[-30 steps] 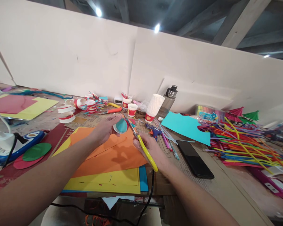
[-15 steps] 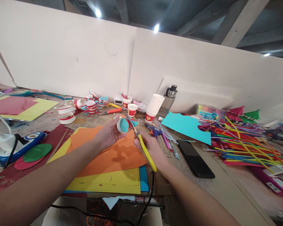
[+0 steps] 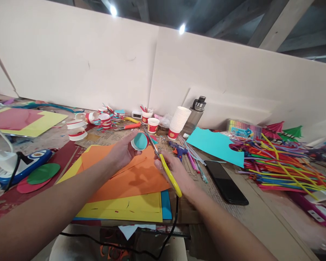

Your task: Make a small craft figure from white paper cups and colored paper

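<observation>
Half curled, the left hand point(image 3: 124, 151) holds a cup point(image 3: 140, 141), right hand point(image 3: 180, 173) scissors point(image 3: 168, 175).

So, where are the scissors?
In the head view, the scissors are in the right hand, near the middle, blades beside the cup piece in the left hand.

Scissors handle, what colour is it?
The scissors handle is yellow; it shows best in the head view.

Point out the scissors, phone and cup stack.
Scissors point(image 3: 166, 169): head view, on the yellow handle.
Phone point(image 3: 226, 184): head view, middle of its dark upper face.
Cup stack point(image 3: 179, 120): head view, white side, about halfway up.
</observation>
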A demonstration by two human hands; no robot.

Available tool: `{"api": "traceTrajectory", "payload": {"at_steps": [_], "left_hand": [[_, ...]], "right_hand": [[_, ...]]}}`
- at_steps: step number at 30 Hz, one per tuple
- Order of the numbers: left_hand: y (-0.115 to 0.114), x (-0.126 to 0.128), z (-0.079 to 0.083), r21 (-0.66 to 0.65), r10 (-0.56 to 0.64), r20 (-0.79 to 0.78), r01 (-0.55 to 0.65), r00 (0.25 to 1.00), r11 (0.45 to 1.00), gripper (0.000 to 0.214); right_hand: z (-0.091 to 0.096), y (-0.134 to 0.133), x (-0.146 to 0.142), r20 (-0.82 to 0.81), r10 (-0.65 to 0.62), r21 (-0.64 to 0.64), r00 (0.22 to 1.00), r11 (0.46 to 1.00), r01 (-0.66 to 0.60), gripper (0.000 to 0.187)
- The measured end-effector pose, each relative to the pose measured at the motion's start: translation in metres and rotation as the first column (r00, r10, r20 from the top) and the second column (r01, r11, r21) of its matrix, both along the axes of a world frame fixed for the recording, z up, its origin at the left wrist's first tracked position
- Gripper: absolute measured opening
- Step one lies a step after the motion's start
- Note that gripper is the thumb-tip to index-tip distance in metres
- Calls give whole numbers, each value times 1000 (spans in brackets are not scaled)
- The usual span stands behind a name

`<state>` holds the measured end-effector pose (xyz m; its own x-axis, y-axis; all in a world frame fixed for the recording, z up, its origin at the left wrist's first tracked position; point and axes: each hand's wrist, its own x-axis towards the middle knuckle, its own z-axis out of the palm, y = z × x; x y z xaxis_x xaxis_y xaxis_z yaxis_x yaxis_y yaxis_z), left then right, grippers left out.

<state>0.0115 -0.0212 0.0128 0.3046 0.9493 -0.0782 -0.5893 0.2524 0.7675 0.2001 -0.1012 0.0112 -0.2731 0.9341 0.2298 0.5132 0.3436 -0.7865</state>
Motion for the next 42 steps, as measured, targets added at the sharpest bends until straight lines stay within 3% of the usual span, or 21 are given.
{"api": "traceTrajectory", "payload": {"at_steps": [9, 23, 42], "left_hand": [[1, -1, -5, 130, -75, -73, 84, 995, 988, 29], [1, -3, -4, 111, -88, -90, 98, 992, 989, 30], [5, -8, -3, 153, -49, -180, 77, 982, 985, 33]], "right_hand": [[-2, -1, 1, -24, 16, -5, 1000, 1000, -17, 34], [-3, 0, 2, -52, 7, -39, 999, 999, -9, 36], [0, -2, 1, 51, 2, 15, 999, 1000, -3, 43]]}}
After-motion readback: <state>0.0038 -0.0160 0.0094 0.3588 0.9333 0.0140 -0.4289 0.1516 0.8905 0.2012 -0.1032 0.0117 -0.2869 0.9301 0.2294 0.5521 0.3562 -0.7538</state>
